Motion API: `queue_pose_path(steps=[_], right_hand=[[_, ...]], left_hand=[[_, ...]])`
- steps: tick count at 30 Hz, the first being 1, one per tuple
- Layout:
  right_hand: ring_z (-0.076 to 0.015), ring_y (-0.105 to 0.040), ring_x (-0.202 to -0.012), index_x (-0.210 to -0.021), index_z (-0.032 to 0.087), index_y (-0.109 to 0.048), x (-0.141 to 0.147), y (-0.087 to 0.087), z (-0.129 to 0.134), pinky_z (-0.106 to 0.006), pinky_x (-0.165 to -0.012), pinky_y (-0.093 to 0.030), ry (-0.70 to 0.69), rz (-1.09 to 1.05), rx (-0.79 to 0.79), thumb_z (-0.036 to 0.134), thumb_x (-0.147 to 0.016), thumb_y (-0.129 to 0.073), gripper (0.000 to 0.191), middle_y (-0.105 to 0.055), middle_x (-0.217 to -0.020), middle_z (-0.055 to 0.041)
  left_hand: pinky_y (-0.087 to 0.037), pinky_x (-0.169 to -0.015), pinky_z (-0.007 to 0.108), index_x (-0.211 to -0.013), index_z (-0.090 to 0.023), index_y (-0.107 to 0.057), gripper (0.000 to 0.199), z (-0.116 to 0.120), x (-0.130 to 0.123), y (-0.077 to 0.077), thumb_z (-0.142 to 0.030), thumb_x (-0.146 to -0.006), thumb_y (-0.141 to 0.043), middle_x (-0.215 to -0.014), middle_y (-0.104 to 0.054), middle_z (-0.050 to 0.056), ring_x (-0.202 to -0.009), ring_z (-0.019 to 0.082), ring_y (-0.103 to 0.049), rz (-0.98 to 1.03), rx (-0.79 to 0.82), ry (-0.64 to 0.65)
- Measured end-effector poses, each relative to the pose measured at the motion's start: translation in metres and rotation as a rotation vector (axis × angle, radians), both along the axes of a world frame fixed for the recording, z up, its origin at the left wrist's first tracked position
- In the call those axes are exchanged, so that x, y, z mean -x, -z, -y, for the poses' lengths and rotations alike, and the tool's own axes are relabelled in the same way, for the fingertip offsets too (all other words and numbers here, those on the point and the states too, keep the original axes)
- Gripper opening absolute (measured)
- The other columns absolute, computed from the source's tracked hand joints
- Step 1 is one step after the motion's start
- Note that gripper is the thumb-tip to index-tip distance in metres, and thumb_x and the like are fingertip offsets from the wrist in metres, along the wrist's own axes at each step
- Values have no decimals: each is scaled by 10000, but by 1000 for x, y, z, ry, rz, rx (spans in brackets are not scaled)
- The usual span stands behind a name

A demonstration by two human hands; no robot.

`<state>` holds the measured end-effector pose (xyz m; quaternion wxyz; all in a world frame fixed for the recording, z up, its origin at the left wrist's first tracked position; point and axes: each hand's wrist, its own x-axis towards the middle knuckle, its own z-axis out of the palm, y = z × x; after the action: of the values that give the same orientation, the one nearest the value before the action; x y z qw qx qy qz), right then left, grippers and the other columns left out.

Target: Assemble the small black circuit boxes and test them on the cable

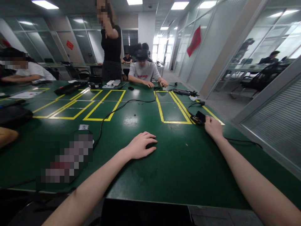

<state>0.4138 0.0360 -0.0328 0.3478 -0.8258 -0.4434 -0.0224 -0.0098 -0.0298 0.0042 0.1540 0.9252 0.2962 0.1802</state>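
My left hand (142,145) rests palm down on the green tabletop (169,163), its fingers stretched out and holding nothing. Farther right, my right hand (213,126) has its fingers closed on the edge of a small black object (198,117), whose exact kind I cannot make out. Coloured bits, perhaps wires, show on that object, and part of it is hidden behind my fingers. A thin black cable (244,141) runs along the table past my right wrist.
Yellow tape outlines (176,122) mark the table. A long black cable (101,131) crosses it beside a blurred-out object (68,158) and a number label (83,127). Across the table a person in a white shirt (144,72) sits; another stands (111,47) behind. Black gear (185,92) lies at the far right.
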Motion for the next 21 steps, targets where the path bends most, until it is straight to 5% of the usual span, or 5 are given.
queue_pose_path(steps=[4, 11, 16, 21], right_hand=[[-321, -660, -830, -795, 178, -696, -9, 0, -4, -380, -691, -474, 30, -34, 12, 442, -989, -342, 483, -714, -808, -175], [-315, -672, -1040, -1192, 181, -667, -6, 4, 0, -413, -881, -521, -3, -28, -89, 546, -843, -642, 506, -733, -1115, -134], [-358, -662, -1063, -1049, 159, -728, 3, -4, 8, -457, -919, -528, -154, 71, -128, 574, -728, -746, 524, -732, -1104, -173], [-352, -681, -987, -994, 186, -755, 2, -10, 10, -461, -856, -545, -148, 64, -141, 524, -821, -648, 394, -754, -1025, -158]], left_hand=[[-495, -1077, 441, -1202, -226, -730, 267, 0, 0, 0, -316, -959, -665, -1340, -690, 81, -1254, 261, -602, -3, -1, -2], [-484, -1094, 440, -1209, -228, -729, 272, 0, 0, 1, -322, -964, -657, -1348, -684, 81, -1255, 257, -600, 3, 7, -6], [-489, -1092, 458, -1207, -224, -729, 272, -1, 1, 1, -319, -962, -658, -1348, -683, 86, -1255, 264, -600, 1, 8, -1], [-492, -1087, 446, -1203, -236, -729, 264, 0, 1, 1, -311, -958, -665, -1348, -684, 77, -1254, 260, -601, 9, 4, 0]])
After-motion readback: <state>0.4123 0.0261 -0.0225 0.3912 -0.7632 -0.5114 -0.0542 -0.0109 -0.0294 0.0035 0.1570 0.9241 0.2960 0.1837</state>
